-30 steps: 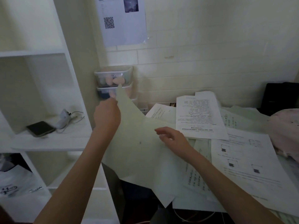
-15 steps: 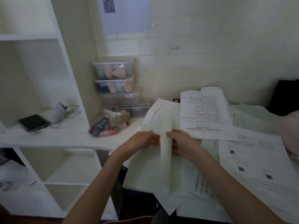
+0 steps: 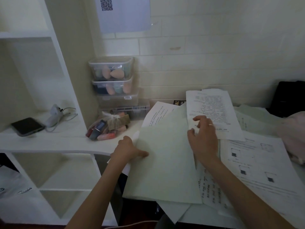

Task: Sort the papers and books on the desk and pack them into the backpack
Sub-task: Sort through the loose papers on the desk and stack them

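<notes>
Nearest the camera, two bare forearms reach in from the bottom edge over a pale blank sheet [image 3: 163,162] that lies on top of the paper pile, its near edge hanging past the front of the surface [image 3: 102,144]. The left hand [image 3: 127,150] grips that sheet's left edge, thumb lying on top and the other fingers tucked underneath. The right hand [image 3: 203,138] rests at the sheet's right edge with its fingers loosely curled; its fingertips touch the lower part of a printed page [image 3: 212,113], though whether they pinch anything cannot be told (the frame is blurred there).

Right of the right forearm lies a large sheet with small diagrams [image 3: 257,164], and under the wrist a page with vertical handwriting [image 3: 209,190] shows. Another printed page [image 3: 158,113] peeks out beyond the blank sheet's far left corner.

Further left on the surface sits a clear bag of small coloured items [image 3: 107,128]. Behind it, stacked clear boxes [image 3: 113,78] stand against the tiled wall. On the shelf to the left lie a dark phone [image 3: 27,126] and a white charger with cable [image 3: 55,115]. At far right, a black object [image 3: 290,98] (possibly the backpack; unclear) stands by the wall, with something pink [image 3: 295,134] in front of it.
</notes>
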Demonstrator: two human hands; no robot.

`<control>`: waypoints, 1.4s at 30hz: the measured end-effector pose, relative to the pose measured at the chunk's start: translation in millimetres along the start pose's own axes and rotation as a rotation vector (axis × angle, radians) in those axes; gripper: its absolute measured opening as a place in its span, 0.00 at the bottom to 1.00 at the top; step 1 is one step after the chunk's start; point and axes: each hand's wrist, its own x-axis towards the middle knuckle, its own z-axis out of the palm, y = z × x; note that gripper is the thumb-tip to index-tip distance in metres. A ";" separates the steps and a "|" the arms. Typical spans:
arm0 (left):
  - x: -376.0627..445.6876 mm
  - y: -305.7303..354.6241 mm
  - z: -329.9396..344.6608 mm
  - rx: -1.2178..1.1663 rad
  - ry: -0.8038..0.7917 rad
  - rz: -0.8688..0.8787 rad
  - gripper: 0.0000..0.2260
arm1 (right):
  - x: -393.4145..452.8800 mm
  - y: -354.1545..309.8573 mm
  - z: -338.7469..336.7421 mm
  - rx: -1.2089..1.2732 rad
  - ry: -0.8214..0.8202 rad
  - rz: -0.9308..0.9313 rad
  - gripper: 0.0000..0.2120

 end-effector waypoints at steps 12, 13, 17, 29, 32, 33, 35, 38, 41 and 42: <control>-0.9 13.4 -2.8 -0.160 -0.030 0.112 0.16 | 14.5 61.1 12.8 -0.604 -0.501 -0.011 0.42; -1.8 13.2 -3.1 -0.206 0.004 0.162 0.13 | 13.4 61.1 13.5 -0.605 -0.466 -0.018 0.39; -8.7 16.2 -11.6 -0.480 0.194 0.277 0.06 | 17.6 52.4 10.4 -0.642 -0.396 -0.045 0.26; 9.2 53.3 -13.0 -1.126 0.071 0.121 0.16 | -36.6 -23.4 12.1 -0.403 -0.497 -0.815 0.34; 6.6 53.1 -8.8 -1.102 0.050 0.104 0.18 | -43.0 -19.7 11.5 -0.396 -0.832 -0.677 0.30; 4.9 51.5 -5.7 -1.021 0.097 0.130 0.16 | -42.9 -18.7 10.4 -0.406 -0.900 -0.658 0.29; 0.7 48.3 -2.6 -0.979 0.177 0.198 0.17 | -39.9 -19.4 4.7 -0.324 -0.986 -0.589 0.32; -10.5 50.2 -14.4 -1.081 0.206 0.283 0.17 | -21.8 -25.6 -16.1 -0.066 -0.800 -0.376 0.35; -21.9 59.6 -25.5 -1.198 0.136 0.341 0.17 | 9.3 -28.5 -38.8 0.215 -0.395 -0.009 0.37; -25.9 65.1 -26.2 -1.241 0.096 0.362 0.18 | 19.2 -28.4 -46.1 0.291 -0.359 0.122 0.36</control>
